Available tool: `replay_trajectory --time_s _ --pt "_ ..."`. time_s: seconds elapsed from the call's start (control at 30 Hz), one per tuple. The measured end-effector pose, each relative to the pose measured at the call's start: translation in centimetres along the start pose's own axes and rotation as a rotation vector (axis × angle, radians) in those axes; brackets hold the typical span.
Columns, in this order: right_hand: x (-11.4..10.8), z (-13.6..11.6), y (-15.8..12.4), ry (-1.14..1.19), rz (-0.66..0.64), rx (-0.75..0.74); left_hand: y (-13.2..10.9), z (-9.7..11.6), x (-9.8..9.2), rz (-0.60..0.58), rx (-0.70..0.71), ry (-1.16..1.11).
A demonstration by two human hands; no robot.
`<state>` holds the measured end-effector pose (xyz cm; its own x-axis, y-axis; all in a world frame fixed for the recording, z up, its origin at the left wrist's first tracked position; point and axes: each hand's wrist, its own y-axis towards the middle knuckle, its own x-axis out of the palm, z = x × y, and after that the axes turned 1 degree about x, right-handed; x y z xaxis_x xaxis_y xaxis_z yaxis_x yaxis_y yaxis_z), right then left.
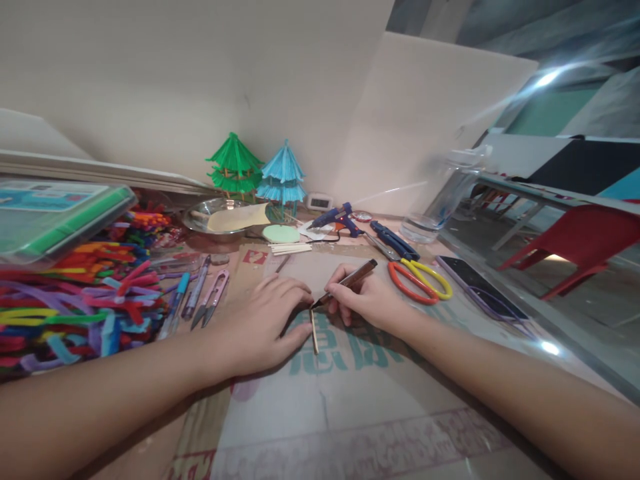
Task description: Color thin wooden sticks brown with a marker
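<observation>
My right hand [361,295] grips a dark brown marker pen [354,277], its tip down at the upper end of a thin pale wooden stick [315,333]. The stick lies on a printed brown paper sheet [350,400]. My left hand [277,313] rests beside it, palm down and fingers curled, thumb and forefinger against the stick to steady it. The upper part of the stick looks dark near the pen tip. Above my hands lie several more pale sticks [291,249].
Left are colourful pipe cleaners [100,313], a plastic case [60,220], pens and pink snips [214,293]. Behind stand green [234,163] and blue [283,173] paper-roofed towers, a metal dish [195,217] and a glue gun [337,219]. Right are scissors [415,283], a phone [480,287] and a clear jug [443,193].
</observation>
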<state>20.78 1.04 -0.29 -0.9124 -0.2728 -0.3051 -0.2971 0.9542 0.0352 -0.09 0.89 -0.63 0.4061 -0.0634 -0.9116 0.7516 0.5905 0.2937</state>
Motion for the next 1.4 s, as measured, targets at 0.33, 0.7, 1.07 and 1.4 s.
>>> replay_trajectory --time_s 0.33,0.7,1.07,1.4 --pt "-0.20 0.20 -0.23 0.032 -0.126 0.017 -0.02 -0.12 0.19 0.002 0.015 0.050" --pt "-0.06 0.22 -0.20 0.031 -0.072 0.014 0.06 -0.08 0.17 -0.010 0.016 0.056" --pt "-0.26 0.16 -0.66 0.031 -0.164 0.038 -0.08 -0.15 0.17 -0.005 0.003 0.059" --pt "-0.21 -0.01 -0.86 0.025 -0.201 0.051 0.10 0.02 0.16 -0.004 0.020 0.062"
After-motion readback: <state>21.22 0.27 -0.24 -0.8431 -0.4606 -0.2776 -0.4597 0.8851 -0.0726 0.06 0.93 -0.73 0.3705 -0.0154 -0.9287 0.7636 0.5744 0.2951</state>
